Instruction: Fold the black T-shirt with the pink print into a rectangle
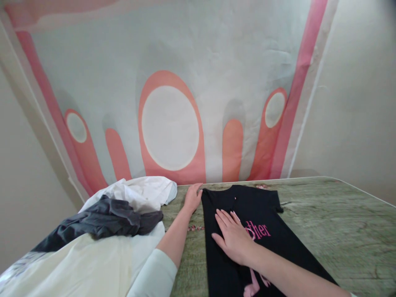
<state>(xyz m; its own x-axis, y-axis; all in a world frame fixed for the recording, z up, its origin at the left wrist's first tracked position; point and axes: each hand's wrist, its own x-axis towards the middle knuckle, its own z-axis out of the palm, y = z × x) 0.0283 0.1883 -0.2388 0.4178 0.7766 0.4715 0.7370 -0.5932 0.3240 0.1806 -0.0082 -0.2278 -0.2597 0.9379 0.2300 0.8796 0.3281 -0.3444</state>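
A black T-shirt (247, 260) with pink lettering and a pink figure lies face up on a wood-patterned tabletop, its neck toward the wall. My left hand (193, 198) is at the shirt's far left shoulder corner, fingertips and thumb closed on the fabric edge. Flat on the chest rests my right hand (232, 237), fingers stretched out and covering part of the print. The short sleeve on the right side lies spread out, while the left side forms a straight edge with its sleeve not showing. My right forearm crosses the lower part of the shirt.
Left of the shirt is a heap of clothes: a white garment (139, 192), a dark grey one (105, 216) and a cream one (93, 264). The wooden-look tabletop (346, 231) extends right. Behind it stands a wall with a pink-and-orange printed panel (171, 123).
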